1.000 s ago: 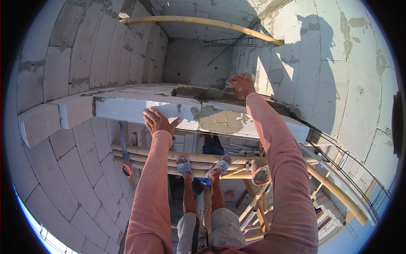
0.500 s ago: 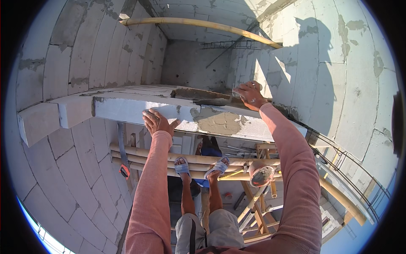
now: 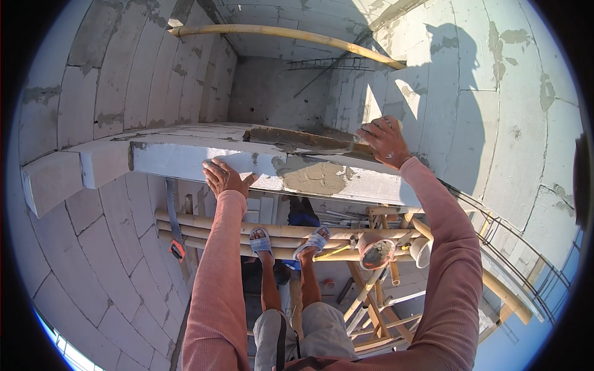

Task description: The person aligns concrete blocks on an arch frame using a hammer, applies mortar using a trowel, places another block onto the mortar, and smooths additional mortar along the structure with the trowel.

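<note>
My left hand (image 3: 226, 177) lies with fingers spread on the near face and top edge of a white block wall (image 3: 185, 162). Fresh grey mortar (image 3: 314, 176) is smeared over a joint to the right of that hand. Over the wall's top, farther right, my right hand (image 3: 386, 142) is closed, its fingers curled around something pale that mostly hides behind them. Beneath and left of it, a rough brown-grey strip (image 3: 288, 138) runs along the wall's top, partly in shadow.
My sandalled feet stand on bamboo poles (image 3: 204, 230). Beside them hang a mortar-smeared bucket (image 3: 376, 253) and a second pale bucket (image 3: 422, 252). A handsaw with a red-black handle (image 3: 177, 250) hangs at left. Steel rebar (image 3: 495, 226) juts out at right; a bamboo pole (image 3: 291, 32) spans the far walls.
My right hand has moved a little to the right along the wall's top, still closed. My left hand stays on the wall. The view has shifted slightly, and the second bucket now shows.
</note>
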`<state>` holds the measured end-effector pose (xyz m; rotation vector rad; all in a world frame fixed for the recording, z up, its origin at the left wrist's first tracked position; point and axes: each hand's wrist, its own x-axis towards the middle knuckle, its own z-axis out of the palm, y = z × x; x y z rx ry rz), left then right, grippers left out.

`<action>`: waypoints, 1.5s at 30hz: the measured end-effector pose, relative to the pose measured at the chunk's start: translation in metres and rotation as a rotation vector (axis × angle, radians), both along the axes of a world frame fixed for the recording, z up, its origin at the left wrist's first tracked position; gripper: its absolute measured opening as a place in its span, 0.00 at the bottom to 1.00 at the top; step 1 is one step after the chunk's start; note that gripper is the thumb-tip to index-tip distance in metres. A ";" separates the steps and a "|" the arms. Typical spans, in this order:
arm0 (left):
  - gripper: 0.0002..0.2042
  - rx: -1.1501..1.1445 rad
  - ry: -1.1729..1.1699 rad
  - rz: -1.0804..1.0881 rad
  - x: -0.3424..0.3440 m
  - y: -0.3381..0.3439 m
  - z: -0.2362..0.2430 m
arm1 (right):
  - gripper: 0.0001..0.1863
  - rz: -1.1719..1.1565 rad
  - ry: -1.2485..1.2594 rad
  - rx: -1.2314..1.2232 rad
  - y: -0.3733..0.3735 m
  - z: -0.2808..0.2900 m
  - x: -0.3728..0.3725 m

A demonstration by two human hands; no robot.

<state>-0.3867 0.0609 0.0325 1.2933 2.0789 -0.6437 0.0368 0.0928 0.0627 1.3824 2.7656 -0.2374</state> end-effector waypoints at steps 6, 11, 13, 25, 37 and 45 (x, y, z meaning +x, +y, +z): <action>0.64 -0.007 -0.016 0.007 0.001 0.000 0.006 | 0.24 -0.540 0.046 -0.340 -0.062 0.065 0.024; 0.64 -0.002 -0.011 0.003 0.002 0.002 0.004 | 0.26 -1.068 0.232 -0.558 -0.197 0.069 0.038; 0.64 -0.002 -0.022 0.001 0.007 0.000 0.000 | 0.25 -1.190 0.174 -0.691 -0.215 0.073 0.029; 0.64 -0.025 -0.002 -0.009 0.010 0.001 -0.003 | 0.28 -0.173 0.134 -0.276 -0.123 0.012 -0.021; 0.64 -0.018 -0.011 0.001 0.003 0.002 0.003 | 0.29 -0.402 -0.100 -0.750 0.018 0.020 -0.062; 0.65 -0.009 0.002 0.005 -0.002 0.000 -0.001 | 0.27 -0.147 -0.217 -0.606 0.033 0.031 -0.069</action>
